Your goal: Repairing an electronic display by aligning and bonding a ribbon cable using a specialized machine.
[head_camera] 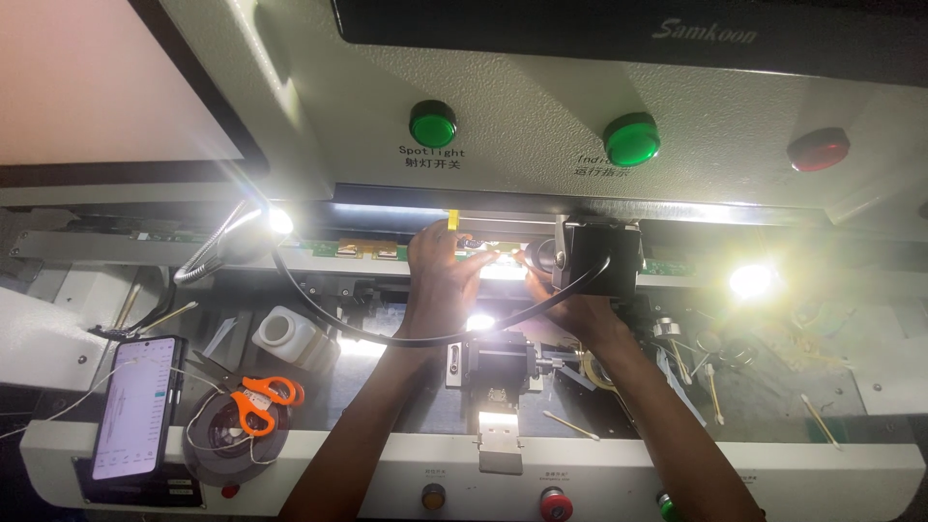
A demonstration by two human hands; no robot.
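My machine's dark work deck (773, 406) carried a phone (135, 406), orange-handled scissors (263, 396) on a tape reel (232, 435), a white bottle (285, 333) and scattered cotton swabs (570, 425).

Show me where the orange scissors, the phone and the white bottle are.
orange scissors (259, 398), head view, on the orange handle loops.
phone (135, 408), head view, middle of its lit screen.
white bottle (288, 336), head view, on its side wall below the cap.
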